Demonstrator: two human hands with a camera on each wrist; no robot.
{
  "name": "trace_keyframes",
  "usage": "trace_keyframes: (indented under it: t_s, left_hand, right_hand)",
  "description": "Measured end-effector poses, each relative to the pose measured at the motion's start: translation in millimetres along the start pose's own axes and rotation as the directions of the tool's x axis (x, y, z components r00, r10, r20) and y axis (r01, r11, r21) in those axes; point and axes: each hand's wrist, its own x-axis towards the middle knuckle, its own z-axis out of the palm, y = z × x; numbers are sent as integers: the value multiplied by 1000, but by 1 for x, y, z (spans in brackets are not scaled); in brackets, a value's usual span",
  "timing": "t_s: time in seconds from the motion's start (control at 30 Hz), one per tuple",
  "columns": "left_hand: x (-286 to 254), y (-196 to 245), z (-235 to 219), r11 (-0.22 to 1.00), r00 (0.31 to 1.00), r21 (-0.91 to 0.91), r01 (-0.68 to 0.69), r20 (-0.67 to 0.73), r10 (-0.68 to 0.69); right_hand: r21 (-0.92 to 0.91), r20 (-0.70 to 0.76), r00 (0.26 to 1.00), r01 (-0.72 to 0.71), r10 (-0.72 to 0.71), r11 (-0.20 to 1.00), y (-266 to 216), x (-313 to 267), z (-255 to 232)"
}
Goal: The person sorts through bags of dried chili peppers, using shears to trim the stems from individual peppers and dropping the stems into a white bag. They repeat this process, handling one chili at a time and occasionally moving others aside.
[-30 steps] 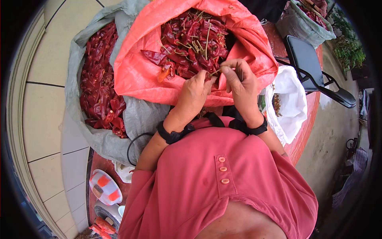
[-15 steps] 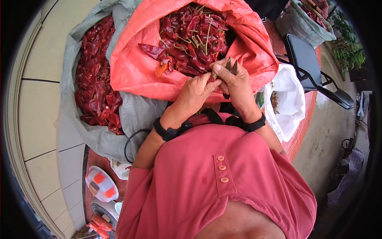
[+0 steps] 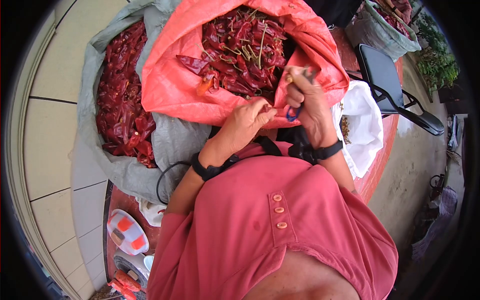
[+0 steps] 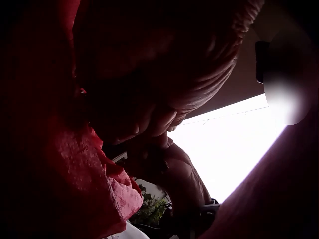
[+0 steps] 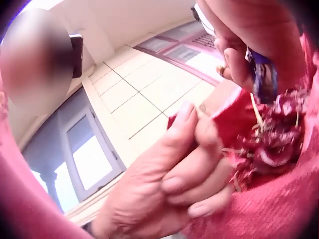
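Shirt of rose-pink cloth (image 3: 235,215): nearest, spread below both forearms, with three buttons down the front.
Left hand (image 3: 242,122): fingers curled, thumb and fingertips pinching a small piece of dark-red, glossy chilli (image 3: 266,107); most of that piece is hidden by the fingers.
Right hand (image 3: 311,97): raised just beside the other, apart from it, fingers curled round a small tool with a blue loop handle (image 3: 294,114); its far end is blurred.
Salmon-red woven sack (image 3: 170,100): just beyond the hands, mouth open and rim folded outward; its wall looks thin and soft, likely to give under a wrist.
Heap of dried red chillies (image 3: 235,45): inside that sack, tangled, thin tan stems among them.
Handling: each chilli looks light, with a thin skin that probably cracks if squeezed hard; the shiny surface may slide a little. The stems seem stiffer but slender. The best hold is likely a gentle fingertip pinch on the body close to the stem end.
Grey woven sack (image 3: 177,140): to the left, also holding red chillies.
White bag (image 3: 367,117): to the right.
Black chair (image 3: 382,67): farther off, beyond the bag.
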Motion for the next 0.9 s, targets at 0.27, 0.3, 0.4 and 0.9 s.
trace_keyframes:
  t_s: [0.27, 0.3, 0.4, 0.9]
  left_hand:
    - [-76, 22, -89, 963, 744, 246, 114, -663, 81]
    - [-82, 17, -98, 969, 717, 224, 107, -692, 81]
    - [-98, 1, -144, 711, 567, 590, 383, -758, 323]
    - [-52, 26, -79, 838, 804, 543, 44, -518, 294]
  right_hand:
    - [-895, 49, 514, 404, -856, 191, -76, -53, -72]
    - [-946, 92, 477, 315, -874, 72, -81, -56, -81]
    - [-962, 31, 572, -204, -820, -179, -103, -65, -134]
    - [-905, 426, 748, 342, -509, -254, 5, 64, 3]
